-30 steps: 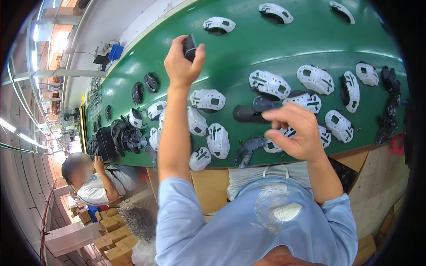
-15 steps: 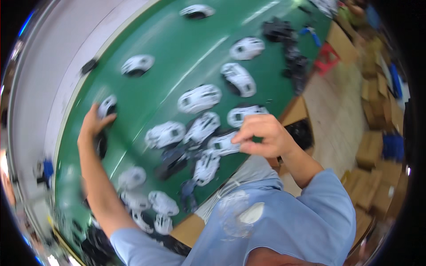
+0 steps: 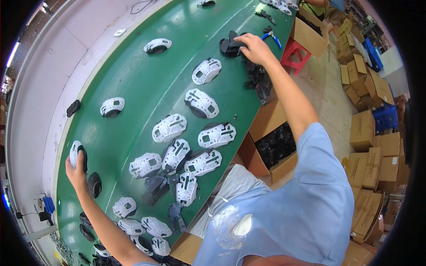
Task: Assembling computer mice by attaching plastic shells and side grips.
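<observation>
My left hand (image 3: 77,172) is closed around a small white-and-black mouse-shaped plastic shell (image 3: 75,153) near the far left edge of the green table. Beside that hand lies a dark oval part (image 3: 94,185). My right arm stretches forward to a heap of black plastic parts (image 3: 230,46), and the fingers of my right hand (image 3: 256,48) grip one black part there. Between the hands lie several white shells with cutouts, such as one white shell (image 3: 202,103) and another near shell (image 3: 204,162). A dark grey plastic part (image 3: 156,188) rests among them.
Blue-handled pliers (image 3: 273,39) lie past my right hand, with a red stool (image 3: 296,56) beyond the table edge. An open carton of black parts (image 3: 276,146) stands against the table's near side. Stacked cartons (image 3: 370,166) line the right. Another person (image 3: 330,13) is at the far end.
My right hand has moved from above the near white shells forward to the black parts and closed on one. My left hand stays at its shell. The whole view has shifted.
</observation>
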Available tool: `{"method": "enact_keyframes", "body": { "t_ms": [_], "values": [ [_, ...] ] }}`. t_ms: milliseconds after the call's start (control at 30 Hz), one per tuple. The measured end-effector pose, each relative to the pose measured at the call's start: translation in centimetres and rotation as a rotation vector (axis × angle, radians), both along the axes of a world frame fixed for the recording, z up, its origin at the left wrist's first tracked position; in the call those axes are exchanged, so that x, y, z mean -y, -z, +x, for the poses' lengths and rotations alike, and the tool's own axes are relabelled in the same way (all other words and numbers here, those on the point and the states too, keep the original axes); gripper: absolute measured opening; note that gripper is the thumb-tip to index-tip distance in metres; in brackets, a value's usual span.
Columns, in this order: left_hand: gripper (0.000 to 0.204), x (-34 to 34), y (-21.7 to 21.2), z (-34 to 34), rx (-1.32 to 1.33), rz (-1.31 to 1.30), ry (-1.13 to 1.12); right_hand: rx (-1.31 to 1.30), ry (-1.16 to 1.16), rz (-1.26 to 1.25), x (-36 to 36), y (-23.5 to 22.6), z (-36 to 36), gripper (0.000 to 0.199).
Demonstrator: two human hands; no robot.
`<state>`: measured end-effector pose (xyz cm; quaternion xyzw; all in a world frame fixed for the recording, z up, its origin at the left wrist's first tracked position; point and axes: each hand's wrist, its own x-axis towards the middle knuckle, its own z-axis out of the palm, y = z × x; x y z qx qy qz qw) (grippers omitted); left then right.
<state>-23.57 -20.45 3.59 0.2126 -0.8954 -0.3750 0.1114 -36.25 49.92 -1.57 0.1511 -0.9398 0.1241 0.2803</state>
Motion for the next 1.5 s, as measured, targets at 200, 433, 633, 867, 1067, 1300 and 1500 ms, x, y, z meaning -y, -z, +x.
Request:
{"method": "enact_keyframes", "body": {
  "t_ms": [200,433,633,867,1067,1300,1500],
  "values": [
    [0.051,0.8,0.4,9.6,-0.368,0.95,0.013,0.52,0.164,0.06,0.7,1.6,-5.8,0.05],
    [0.061,-5.0,0.6,15.8,-0.454,1.148,0.276,0.594,0.282,0.108,0.5,-1.8,-4.4,0.047],
    [0.09,-8.5,-0.9,20.1,-0.323,1.12,0.324,0.078,0.05,-0.359,3.7,-3.6,-3.3,0.048],
    [0.069,-18.5,2.0,15.9,-0.317,1.662,0.349,0.53,-0.667,-1.069,19.0,-9.1,14.6,0.049],
    [0.07,-21.7,2.0,17.8,-0.377,1.431,0.1,0.868,-1.149,-0.956,31.2,-6.4,21.8,0.042],
    [0.055,-21.9,2.2,19.6,-0.461,1.296,0.031,0.952,-1.183,-0.976,34.1,-5.6,24.2,0.043],
    [0.048,-22.7,4.1,20.1,-0.73,1.234,0.019,1.026,-1.128,-1.004,34.3,-6.3,25.6,0.047]
  ]
}}
